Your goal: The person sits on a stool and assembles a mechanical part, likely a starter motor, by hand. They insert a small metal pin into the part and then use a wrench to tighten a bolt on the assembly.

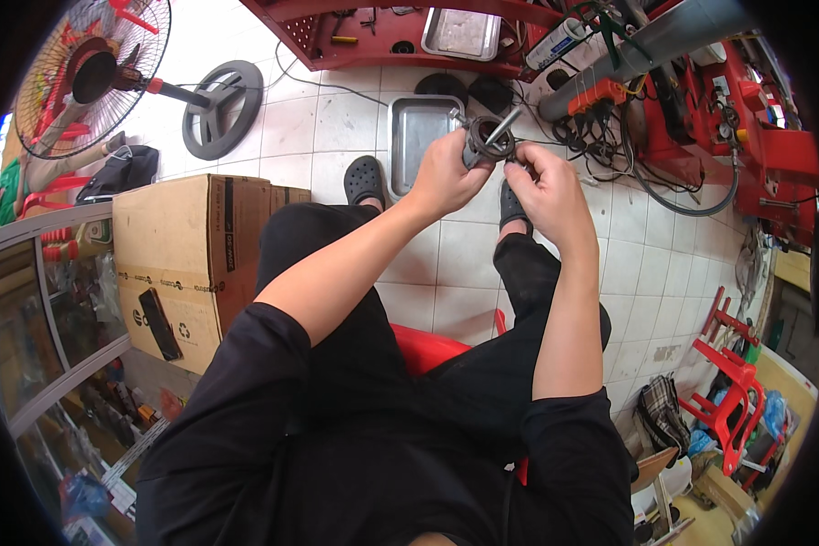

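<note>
Held out over the floor in front of me is a grey metal machine part [474, 146] with a dark round opening and a rod standing out of it at a slant. My left hand [448, 175] is closed around its left side, thumb along the near edge. At the part's right lower edge, my right hand [551, 193] has thumb and forefinger pressed together. Whatever that pinch holds is too small to make out. Below and behind the part, a rectangular metal tray [416, 146] lies on the tiles.
A red tool rack [337, 56] with another metal tray [461, 35] stands ahead. Cables [584, 136] tangle near red machinery [785, 156] at right. To the left are a standing fan [93, 75], a cardboard box [168, 246] bearing a phone [159, 324], and a glass cabinet [64, 318]. I sit on a red stool [423, 348].
</note>
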A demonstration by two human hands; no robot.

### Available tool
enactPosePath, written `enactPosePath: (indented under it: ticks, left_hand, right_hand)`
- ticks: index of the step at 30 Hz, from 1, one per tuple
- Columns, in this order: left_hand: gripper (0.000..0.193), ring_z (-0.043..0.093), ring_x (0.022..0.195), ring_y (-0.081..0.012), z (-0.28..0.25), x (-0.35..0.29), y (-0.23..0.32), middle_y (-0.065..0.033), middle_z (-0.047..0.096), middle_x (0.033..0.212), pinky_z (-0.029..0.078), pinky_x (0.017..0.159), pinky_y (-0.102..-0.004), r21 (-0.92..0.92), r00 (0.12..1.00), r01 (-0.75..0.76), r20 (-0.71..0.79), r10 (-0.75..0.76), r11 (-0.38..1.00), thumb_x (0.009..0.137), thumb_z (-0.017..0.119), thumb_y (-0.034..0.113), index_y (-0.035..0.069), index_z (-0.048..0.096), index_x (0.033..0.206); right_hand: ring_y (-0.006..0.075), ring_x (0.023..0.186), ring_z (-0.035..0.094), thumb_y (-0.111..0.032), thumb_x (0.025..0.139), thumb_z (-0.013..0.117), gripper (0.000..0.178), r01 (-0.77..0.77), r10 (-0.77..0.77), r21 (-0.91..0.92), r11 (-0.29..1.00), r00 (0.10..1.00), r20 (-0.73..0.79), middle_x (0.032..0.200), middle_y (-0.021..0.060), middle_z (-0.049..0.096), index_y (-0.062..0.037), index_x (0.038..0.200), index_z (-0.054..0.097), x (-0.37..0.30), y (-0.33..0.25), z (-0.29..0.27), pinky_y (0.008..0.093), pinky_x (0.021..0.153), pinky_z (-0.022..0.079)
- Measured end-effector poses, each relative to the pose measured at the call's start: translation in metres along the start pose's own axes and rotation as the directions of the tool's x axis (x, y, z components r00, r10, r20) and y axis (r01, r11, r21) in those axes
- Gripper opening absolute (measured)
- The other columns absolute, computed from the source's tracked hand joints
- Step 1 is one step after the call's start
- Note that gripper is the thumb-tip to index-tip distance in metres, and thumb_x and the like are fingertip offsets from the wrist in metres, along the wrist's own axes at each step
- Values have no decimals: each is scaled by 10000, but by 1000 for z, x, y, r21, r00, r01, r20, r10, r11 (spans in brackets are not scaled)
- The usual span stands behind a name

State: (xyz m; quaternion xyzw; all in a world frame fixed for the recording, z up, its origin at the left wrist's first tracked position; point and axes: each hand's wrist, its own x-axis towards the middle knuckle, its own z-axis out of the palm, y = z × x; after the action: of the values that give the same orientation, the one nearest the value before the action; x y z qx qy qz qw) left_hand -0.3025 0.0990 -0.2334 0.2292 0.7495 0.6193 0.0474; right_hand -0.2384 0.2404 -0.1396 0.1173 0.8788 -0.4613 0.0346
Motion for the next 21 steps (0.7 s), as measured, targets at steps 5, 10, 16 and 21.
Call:
enactPosePath:
  ticks: [5,10,16,21]
  left_hand:
    - [259,619,745,-377,-8,1,0,-177,636,824,489,657,-388,-22,983,-180,19,181,983,702,685,74,17,618,946]
    - [305,627,734,-349,-10,3,2,-156,638,826,495,653,-370,-34,965,-262,4,262,964,692,712,73,28,622,980]
    - [277,624,710,-345,-11,4,-1,-156,633,802,495,636,-366,-6,968,-252,14,252,968,696,734,106,33,635,944]
    - [255,631,697,-310,-12,4,0,-152,649,795,499,636,-344,32,973,-230,14,230,973,700,737,95,19,642,926]
  right_hand:
    - [299,542,541,-163,763,578,227,116,-116,12,993,993,4,618,167,569,6,908,620,-7,-13,3,377,557,433]
    - [368,589,557,-171,736,568,230,92,-88,-119,989,996,35,643,190,576,-16,897,622,-10,-25,0,415,568,442]
    - [415,639,564,-203,775,534,246,63,-53,-107,992,994,91,671,235,574,17,856,608,-11,-21,3,462,614,445]
    - [420,668,572,-224,801,536,264,50,-33,-153,987,993,113,678,243,578,30,843,595,-10,-20,3,468,632,448]
